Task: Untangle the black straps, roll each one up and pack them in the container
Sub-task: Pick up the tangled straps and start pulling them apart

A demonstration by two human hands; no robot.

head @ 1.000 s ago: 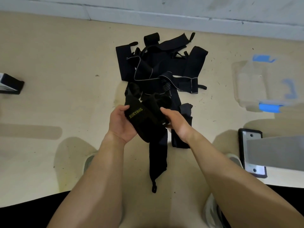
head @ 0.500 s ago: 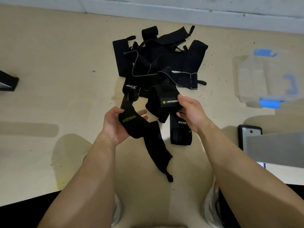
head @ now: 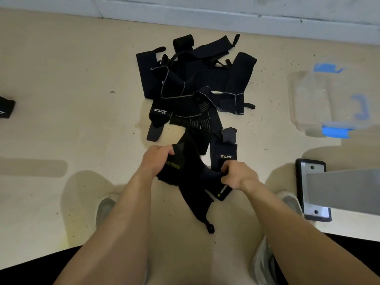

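A: What were the hands doing at that moment?

B: Both gripped the same black strap [head: 190, 177]. The left hand [head: 156, 159] had its fingers [head: 167, 150] curled tight over the strap's upper end, just above yellow lettering of which only "EYING" showed. The right hand [head: 236, 174] was closed in a fist on the other part of it, fingers [head: 226, 166] pinching the fabric beside a small yellow-marked label.

A: Was the strap stretched out or loose?

B: Loose. It sagged between the hands, and a tail hung down toward the person's knees, ending in a small loop [head: 210, 227].

A: And the rest of the straps?

B: A tangled pile of straps [head: 195, 85] lay on the beige floor [head: 72, 68] ahead of the hands, near the grey wall [head: 205, 9]. Several had pale edging, one showed white lettering on its left side. Another strap with white lettering [head: 225, 154] lay just beyond the right hand, touching the edge of the pile.

A: Where was the container?

B: The clear container [head: 320, 99] with blue clips sat on the floor to the right, well apart from the pile. I could not tell whether anything was inside; it looked blurred.

A: Anything else in sight?

B: A grey metal leg [head: 345, 190] on a bolted base plate [head: 312, 194] at the right, a dark object [head: 6, 106] cut off by the left edge, and pale shoes [head: 106, 206] under the forearms.
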